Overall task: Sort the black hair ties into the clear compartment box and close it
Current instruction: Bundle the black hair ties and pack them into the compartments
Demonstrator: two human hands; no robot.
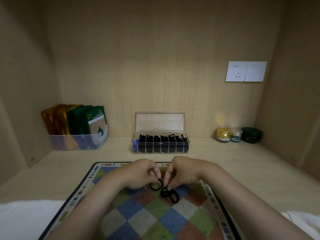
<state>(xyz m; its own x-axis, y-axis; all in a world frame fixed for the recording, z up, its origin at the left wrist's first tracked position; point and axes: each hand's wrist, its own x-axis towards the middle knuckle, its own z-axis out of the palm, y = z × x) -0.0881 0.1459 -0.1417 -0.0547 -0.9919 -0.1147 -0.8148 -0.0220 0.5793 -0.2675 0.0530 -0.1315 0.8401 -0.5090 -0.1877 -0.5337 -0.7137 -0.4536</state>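
At the tabletop's back-left corner one bin (78, 142) is holding sachets (76, 121) upright, gold ones on the left and green on the right. Their number is not readable where they overlap.

Along the front edge one mat (147, 219) is lying under both forearms, probably serving as the sorting surface.

Over the mat's middle the left hand (141, 174) is pinching one tie (156, 184) between thumb and fingertips. Judgement: this tie is being separated from the rest for the trip to the box.

Beyond the hands, at the centre of the back edge, the box (160, 144) is standing with its lid tipped up towards the wall. The compartments are therefore reachable, and closing is not yet done. Count: seven compartments. The leftmost is showing something blue, and the other six are showing black ties, packed nearly to the rim.

Just right of the single tie a clump (170, 194) is lying on the mat. It has at least two overlapping loops, possibly three; I cannot tell exactly. The right hand (181, 172) is curling down onto it, fingertips nipping its upper loop. It is likely pinning the clump so that one loop can be pulled free.

Towards the back-right corner three jars are standing in a close row: gold-banded (223, 135), small pale (235, 135) and dark green (251, 135).
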